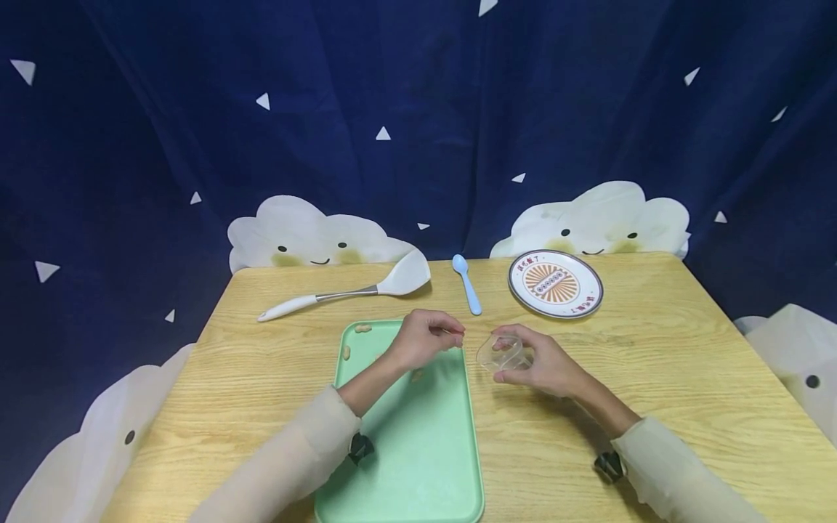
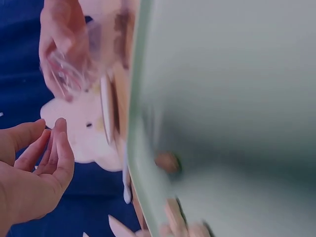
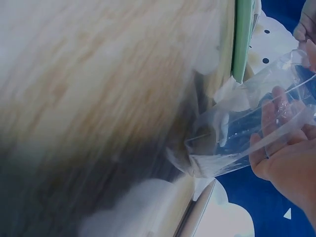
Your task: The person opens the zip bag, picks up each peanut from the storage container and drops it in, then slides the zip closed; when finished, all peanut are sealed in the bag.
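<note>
My left hand (image 1: pixel 421 339) hovers over the far right corner of the green tray (image 1: pixel 418 465), thumb and fingertips bent toward each other. I cannot tell whether anything small sits between them. Several peanuts lie at the tray's far end, one peanut (image 1: pixel 362 328) by the back rim and another peanut (image 1: pixel 346 353) along the left side. Right of the tray, my right hand (image 1: pixel 546 362) holds a clear plastic bag (image 3: pixel 232 128), its fingers spread around it. In the head view the bag's mouth faces the left hand, a short gap away.
Behind the tray lie a white spatula (image 1: pixel 402 276) and a light blue spoon (image 1: pixel 467 285). A round plate (image 1: pixel 556 284) with an orange sunburst print stands at the back right of the wooden table (image 1: pixel 654 363). A dark blue curtain (image 1: pixel 418 94) hangs right behind the table.
</note>
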The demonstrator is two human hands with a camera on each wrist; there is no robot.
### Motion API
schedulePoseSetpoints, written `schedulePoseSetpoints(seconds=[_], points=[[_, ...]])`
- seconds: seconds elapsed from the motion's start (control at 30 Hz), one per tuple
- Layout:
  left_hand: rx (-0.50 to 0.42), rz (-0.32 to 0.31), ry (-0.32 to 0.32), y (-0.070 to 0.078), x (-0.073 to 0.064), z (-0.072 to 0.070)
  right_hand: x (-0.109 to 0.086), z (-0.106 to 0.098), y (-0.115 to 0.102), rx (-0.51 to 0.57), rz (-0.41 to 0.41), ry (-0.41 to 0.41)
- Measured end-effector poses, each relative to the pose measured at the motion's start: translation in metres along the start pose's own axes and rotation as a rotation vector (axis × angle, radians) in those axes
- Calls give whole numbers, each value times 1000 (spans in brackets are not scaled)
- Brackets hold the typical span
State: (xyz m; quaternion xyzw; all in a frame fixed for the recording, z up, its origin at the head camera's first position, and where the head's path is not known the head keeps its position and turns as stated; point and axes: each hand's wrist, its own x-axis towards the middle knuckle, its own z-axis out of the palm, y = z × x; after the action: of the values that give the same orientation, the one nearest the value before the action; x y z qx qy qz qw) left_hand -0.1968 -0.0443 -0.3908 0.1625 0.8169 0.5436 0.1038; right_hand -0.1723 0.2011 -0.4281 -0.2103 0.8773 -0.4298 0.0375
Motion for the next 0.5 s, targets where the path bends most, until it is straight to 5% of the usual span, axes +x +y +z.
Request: schedulePoseSetpoints(seconds=[0.5], points=[[198,-146,150,-46,-3,-50,-3,-2,-1,9,26,16]])
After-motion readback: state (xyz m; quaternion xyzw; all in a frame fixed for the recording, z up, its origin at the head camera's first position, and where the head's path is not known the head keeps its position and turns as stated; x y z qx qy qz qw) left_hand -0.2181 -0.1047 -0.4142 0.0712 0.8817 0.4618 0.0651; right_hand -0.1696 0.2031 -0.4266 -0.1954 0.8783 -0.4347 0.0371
